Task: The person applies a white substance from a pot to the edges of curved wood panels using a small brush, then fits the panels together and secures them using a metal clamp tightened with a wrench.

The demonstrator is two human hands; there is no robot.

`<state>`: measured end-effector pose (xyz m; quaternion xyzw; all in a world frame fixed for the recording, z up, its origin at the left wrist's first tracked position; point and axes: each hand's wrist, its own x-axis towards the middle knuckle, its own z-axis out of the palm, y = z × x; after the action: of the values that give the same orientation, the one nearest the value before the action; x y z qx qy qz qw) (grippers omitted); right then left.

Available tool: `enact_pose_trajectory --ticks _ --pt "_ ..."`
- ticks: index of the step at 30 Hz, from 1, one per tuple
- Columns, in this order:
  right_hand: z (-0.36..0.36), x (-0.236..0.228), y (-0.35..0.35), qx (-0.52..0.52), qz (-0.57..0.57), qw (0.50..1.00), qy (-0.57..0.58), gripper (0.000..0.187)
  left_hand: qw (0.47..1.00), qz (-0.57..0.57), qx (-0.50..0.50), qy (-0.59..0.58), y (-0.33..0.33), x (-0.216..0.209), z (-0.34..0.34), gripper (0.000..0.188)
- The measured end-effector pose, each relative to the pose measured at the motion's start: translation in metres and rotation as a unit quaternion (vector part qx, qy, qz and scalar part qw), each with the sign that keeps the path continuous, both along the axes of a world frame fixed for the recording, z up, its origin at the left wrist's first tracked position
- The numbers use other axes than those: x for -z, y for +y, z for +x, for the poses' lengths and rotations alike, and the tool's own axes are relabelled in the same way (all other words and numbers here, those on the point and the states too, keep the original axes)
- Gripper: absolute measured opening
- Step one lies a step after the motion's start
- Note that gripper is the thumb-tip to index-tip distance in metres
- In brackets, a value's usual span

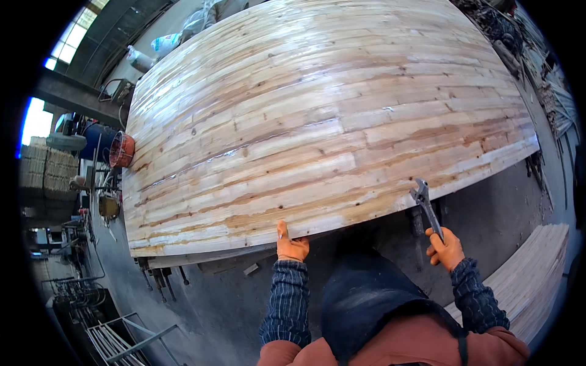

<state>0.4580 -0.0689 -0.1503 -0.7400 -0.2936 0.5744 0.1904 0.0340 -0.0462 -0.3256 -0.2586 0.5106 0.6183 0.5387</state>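
A wide panel of glued wooden strips [317, 143] spreads out before me, its near edge facing my body. My left hand [293, 247], in an orange glove, grips that near edge with the thumb lying on top; its other fingers are mostly hidden. In my right hand [447, 249], also gloved in orange, is a grey metal adjustable wrench [427, 204], closed round the handle. The wrench's jaw end points up and away from me, over the panel's near edge. Below that edge, near the wrench, a dark metal rod [417, 222] sticks out.
Long stacked boards [531, 280] lie at my lower right. A red bucket [122, 149] stands by the panel's left edge. Metal clamp parts [162, 282] poke out beneath its near left corner, and a metal frame [131, 335] stands lower left. Scrap wood [552, 91] lines the far right.
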Motion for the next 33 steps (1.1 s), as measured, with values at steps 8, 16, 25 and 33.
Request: enact_pose_trajectory --ticks 8,16,25,33 --pt "-0.051 0.037 0.051 0.003 -0.048 0.996 0.078 0.037 0.985 0.152 -0.078 -0.030 -0.016 -0.035 -0.080 0.062" --pt "-0.092 0.087 0.099 0.114 -0.067 0.980 0.148 0.042 0.993 0.070 -0.096 0.009 -0.003 -0.039 -0.134 0.073" --pt "-0.108 0.096 0.131 0.149 -0.068 0.982 0.091 0.039 0.998 0.055 -0.024 0.037 -0.009 -0.025 -0.147 0.076" --pt "-0.160 0.068 0.166 0.147 0.092 0.984 -0.050 0.045 0.910 -0.068 0.281 0.297 -0.019 -0.022 -0.143 0.081"
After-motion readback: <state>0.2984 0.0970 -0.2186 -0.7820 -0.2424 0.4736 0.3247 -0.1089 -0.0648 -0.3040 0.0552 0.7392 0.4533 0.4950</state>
